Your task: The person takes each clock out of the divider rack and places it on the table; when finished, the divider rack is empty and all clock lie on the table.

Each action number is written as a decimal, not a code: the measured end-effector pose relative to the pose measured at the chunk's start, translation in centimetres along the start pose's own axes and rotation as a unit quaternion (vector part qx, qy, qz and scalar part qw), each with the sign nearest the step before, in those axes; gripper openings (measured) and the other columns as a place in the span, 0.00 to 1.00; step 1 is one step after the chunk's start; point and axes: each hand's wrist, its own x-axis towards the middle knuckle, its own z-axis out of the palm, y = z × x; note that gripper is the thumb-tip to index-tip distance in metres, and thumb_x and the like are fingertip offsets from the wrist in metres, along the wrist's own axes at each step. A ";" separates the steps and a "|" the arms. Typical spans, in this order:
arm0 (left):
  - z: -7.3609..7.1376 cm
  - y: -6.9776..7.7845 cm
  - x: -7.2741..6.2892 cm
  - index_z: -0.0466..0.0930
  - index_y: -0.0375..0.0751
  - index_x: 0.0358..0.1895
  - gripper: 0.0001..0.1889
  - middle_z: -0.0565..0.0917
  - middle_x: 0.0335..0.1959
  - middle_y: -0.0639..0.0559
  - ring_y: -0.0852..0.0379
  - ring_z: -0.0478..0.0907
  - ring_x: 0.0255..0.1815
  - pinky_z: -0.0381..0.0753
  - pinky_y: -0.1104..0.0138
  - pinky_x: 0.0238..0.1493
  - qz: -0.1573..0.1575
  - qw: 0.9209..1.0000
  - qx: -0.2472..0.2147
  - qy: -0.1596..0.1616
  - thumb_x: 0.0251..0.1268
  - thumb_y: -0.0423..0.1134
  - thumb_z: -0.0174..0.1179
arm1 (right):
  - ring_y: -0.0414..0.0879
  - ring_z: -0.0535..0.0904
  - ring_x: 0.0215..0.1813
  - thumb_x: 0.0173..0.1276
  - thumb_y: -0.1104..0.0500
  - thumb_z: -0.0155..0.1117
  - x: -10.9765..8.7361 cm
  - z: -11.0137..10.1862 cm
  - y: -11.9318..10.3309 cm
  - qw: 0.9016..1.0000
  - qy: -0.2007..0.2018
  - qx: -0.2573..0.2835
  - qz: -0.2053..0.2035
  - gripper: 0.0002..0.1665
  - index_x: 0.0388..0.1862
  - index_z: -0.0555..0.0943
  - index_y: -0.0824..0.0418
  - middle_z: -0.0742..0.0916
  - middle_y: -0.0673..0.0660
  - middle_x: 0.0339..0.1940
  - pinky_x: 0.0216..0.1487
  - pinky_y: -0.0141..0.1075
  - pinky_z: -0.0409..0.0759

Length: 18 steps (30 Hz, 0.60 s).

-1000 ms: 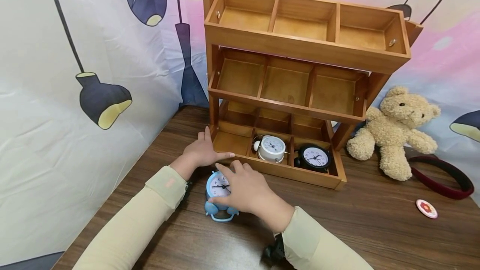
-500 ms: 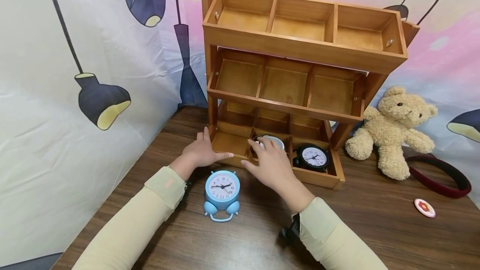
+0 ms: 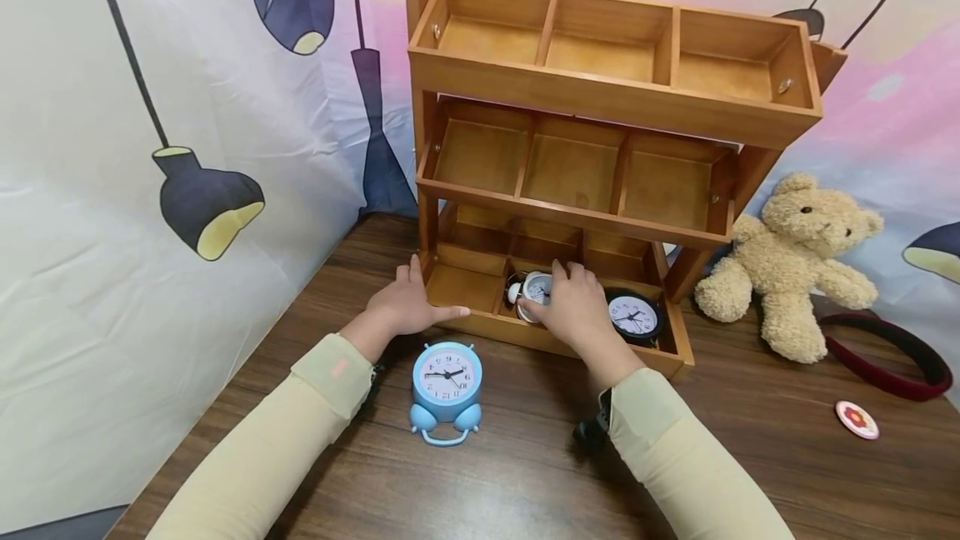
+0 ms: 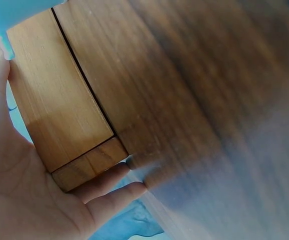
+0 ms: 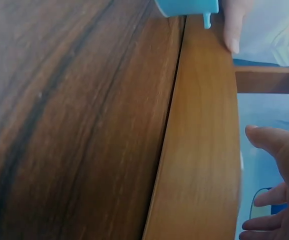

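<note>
A wooden three-tier rack [image 3: 615, 98] stands at the back of the table. My left hand [image 3: 401, 305] rests at the left corner of its lowest tier, thumb along the front edge and fingers extended by the end; the left wrist view shows the fingers straight. My right hand [image 3: 576, 311] reaches into the lowest tier over a white alarm clock [image 3: 535, 288], partly covering it. In the right wrist view the thumb and fingers are spread. A black alarm clock [image 3: 634, 315] lies in the right compartment. A light blue alarm clock [image 3: 447, 382] lies on the table before the rack.
A teddy bear [image 3: 797, 261] sits right of the rack, beside a dark red headband [image 3: 885, 357] and a round flower badge [image 3: 857, 420]. Patterned cloth [image 3: 300, 132] hangs behind and to the left of the table [image 3: 495, 482].
My right hand has left the blue clock and moved up and right, to the white clock in the lowest tier. The left hand has kept its place.
</note>
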 end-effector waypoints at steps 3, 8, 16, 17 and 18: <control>0.0 0.1 0.0 0.28 0.27 0.77 0.69 0.43 0.78 0.26 0.30 0.66 0.68 0.74 0.46 0.60 0.001 1.000 0.001 0.000 0.54 0.80 0.52 | 0.68 0.66 0.68 0.63 0.34 0.66 0.2 0.2 0.3 1.000 0.000 0.000 0.002 0.56 0.72 0.64 0.75 0.71 0.74 0.66 0.69 0.56 0.62; 0.0 0.1 0.0 0.28 0.26 0.77 0.69 0.43 0.78 0.26 0.30 0.66 0.68 0.74 0.46 0.60 0.002 1.000 0.005 -0.001 0.55 0.80 0.52 | 0.67 0.68 0.65 0.62 0.33 0.67 0.5 0.7 0.9 1.000 -0.010 0.008 0.011 0.57 0.71 0.64 0.76 0.72 0.74 0.64 0.66 0.55 0.67; -0.1 0.2 0.1 0.29 0.26 0.77 0.69 0.43 0.78 0.26 0.30 0.62 0.71 0.72 0.46 0.61 -0.001 1.000 0.003 0.002 0.55 0.79 0.52 | 0.68 0.67 0.67 0.57 0.30 0.69 0.7 1.2 1.1 0.999 -0.020 0.019 0.017 0.63 0.72 0.63 0.77 0.71 0.75 0.66 0.64 0.57 0.69; -0.1 0.2 0.1 0.29 0.26 0.77 0.69 0.43 0.78 0.26 0.30 0.62 0.71 0.72 0.46 0.61 -0.002 1.000 0.002 0.003 0.55 0.79 0.52 | 0.69 0.66 0.67 0.57 0.29 0.69 0.8 1.3 1.1 1.000 -0.021 0.017 0.016 0.64 0.72 0.62 0.77 0.71 0.75 0.67 0.65 0.57 0.69; 0.0 0.2 0.1 0.29 0.27 0.77 0.69 0.43 0.78 0.26 0.30 0.62 0.71 0.72 0.46 0.61 -0.003 1.000 0.002 0.002 0.55 0.79 0.52 | 0.69 0.66 0.68 0.57 0.29 0.69 0.8 1.3 1.0 1.000 -0.023 0.013 0.016 0.64 0.72 0.61 0.78 0.71 0.75 0.67 0.65 0.56 0.68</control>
